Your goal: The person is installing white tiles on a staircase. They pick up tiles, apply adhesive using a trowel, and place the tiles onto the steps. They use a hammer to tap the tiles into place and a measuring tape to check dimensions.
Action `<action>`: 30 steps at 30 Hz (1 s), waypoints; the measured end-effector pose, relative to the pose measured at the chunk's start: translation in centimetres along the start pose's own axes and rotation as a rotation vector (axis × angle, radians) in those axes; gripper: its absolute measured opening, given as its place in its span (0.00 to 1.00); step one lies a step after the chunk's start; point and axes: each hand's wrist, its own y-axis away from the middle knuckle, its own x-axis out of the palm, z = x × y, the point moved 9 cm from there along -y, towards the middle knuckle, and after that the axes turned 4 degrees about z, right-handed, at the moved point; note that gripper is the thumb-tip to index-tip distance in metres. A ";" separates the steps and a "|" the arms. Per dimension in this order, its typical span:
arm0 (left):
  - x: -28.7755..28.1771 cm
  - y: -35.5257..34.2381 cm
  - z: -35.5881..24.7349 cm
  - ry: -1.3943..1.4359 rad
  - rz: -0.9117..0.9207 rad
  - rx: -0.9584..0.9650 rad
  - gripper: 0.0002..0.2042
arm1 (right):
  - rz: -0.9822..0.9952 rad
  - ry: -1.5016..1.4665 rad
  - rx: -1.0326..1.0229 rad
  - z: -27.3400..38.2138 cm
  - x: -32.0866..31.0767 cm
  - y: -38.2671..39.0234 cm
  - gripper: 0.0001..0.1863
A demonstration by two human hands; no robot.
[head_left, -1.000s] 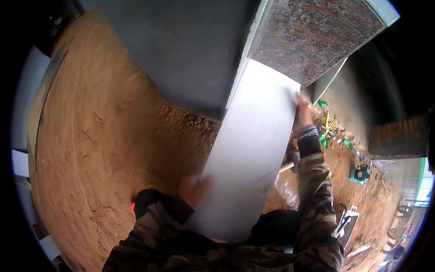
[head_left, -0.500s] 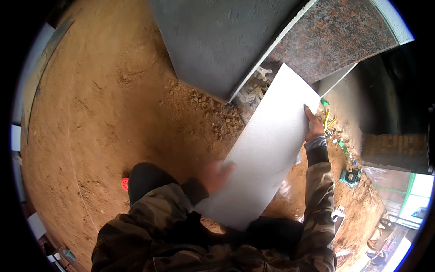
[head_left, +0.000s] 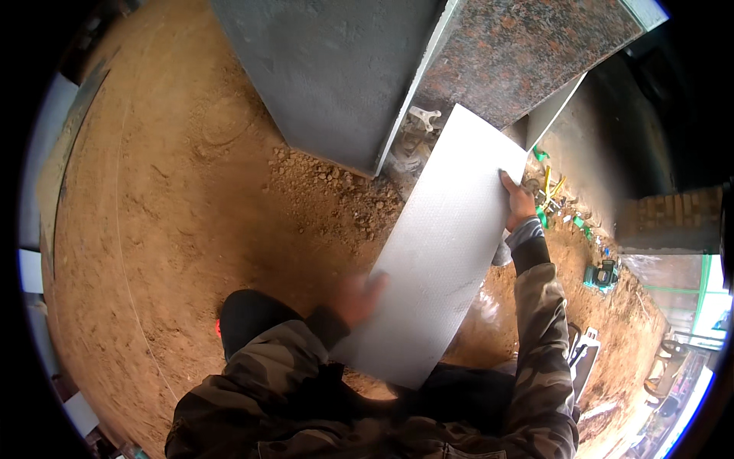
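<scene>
A white panel (head_left: pixel 436 245), long and rectangular, lies across the centre of the frame. Its long axis slants from the upper right of centre to the lower centre, so the far end points towards two upright slabs and the near end towards the person's lap.

The right hand (head_left: pixel 518 200) grasps the panel's right edge close to the far end, thumb on the pale face, other fingers hidden beneath. From that grip, most of the panel stretches down and to the left. The left hand (head_left: pixel 355 300), blurred, is at the opposite edge, lower and nearer the near end. Its thumb side overlaps the panel in view; whether it grips, or only touches, I cannot tell. Of the two, the right hand is nearer the slabs.

Beyond the far end, at upper right, stands the speckled slab (head_left: pixel 527 57), brown and grey. The panel's far corner overlaps its lower part in view; contact between them cannot be made out. To its left, at top centre, is the dark slab (head_left: pixel 329 76), apart from the panel. A white bracket (head_left: pixel 424 117) shows between the dark slab and the panel's tip.

Right of the right hand are a yellow tool (head_left: pixel 552 183) and green scraps (head_left: pixel 579 224), with a teal device (head_left: pixel 602 274) farther right. Brown soil (head_left: pixel 176 229) fills the left side.
</scene>
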 end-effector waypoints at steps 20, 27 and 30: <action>-6.3 1.8 -3.5 0.205 -0.110 0.141 0.19 | 0.088 -0.034 -0.080 7.5 8.3 -0.3 0.27; -6.5 1.3 -4.5 0.251 -0.086 0.114 0.20 | 0.030 0.053 -0.092 9.1 8.2 -0.1 0.23; -6.3 1.5 -4.1 0.321 -0.083 0.064 0.20 | 0.174 0.036 -0.110 9.7 9.3 0.2 0.27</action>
